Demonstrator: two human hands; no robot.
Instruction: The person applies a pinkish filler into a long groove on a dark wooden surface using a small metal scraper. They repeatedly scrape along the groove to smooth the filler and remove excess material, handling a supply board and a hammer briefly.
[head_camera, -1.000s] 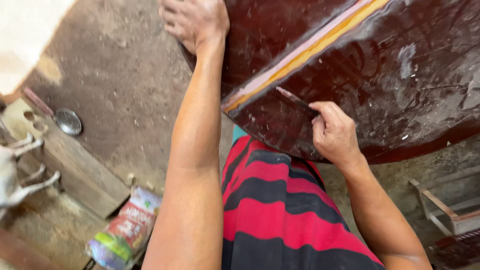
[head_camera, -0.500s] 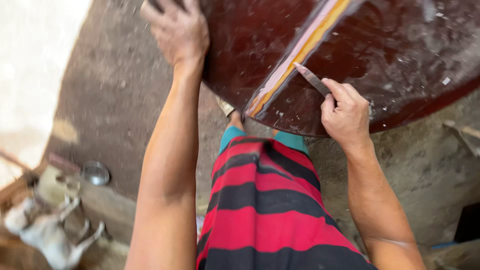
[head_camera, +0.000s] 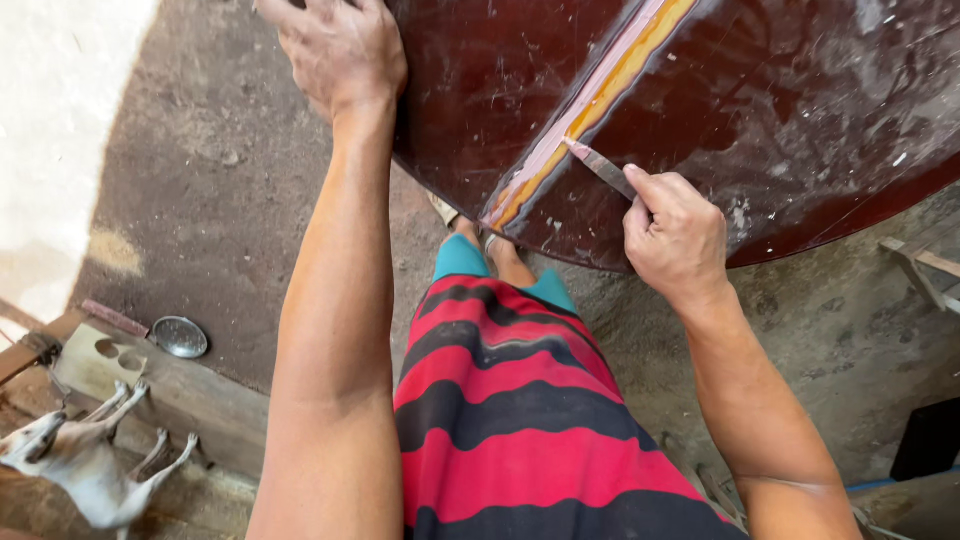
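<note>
Head view: the right hand (head_camera: 675, 235), fingers clamped on a scraper blade (head_camera: 600, 167), has slid its tip up the yellow filler seam (head_camera: 590, 105) toward one o'clock. Left hand (head_camera: 340, 50) lies fingers-together on the dark round tabletop (head_camera: 800, 120) at eleven o'clock.

A large round panel (head_camera: 760, 120) of dark reddish-brown, glossy wood fills the far right of the view, its curved rim sweeping from the far left round to the right edge. Its surface is scuffed and flecked with pale specks and dusty smears. A straight seam (head_camera: 590, 105) crosses it slantwise from the near rim up toward the far right, filled with a pale pink band beside a yellow-orange one. A narrow flat metal blade (head_camera: 598, 165), dull grey with a pointed tip, lies slantwise on the panel with its tip touching the seam's pink filler, close to the near rim.
</note>
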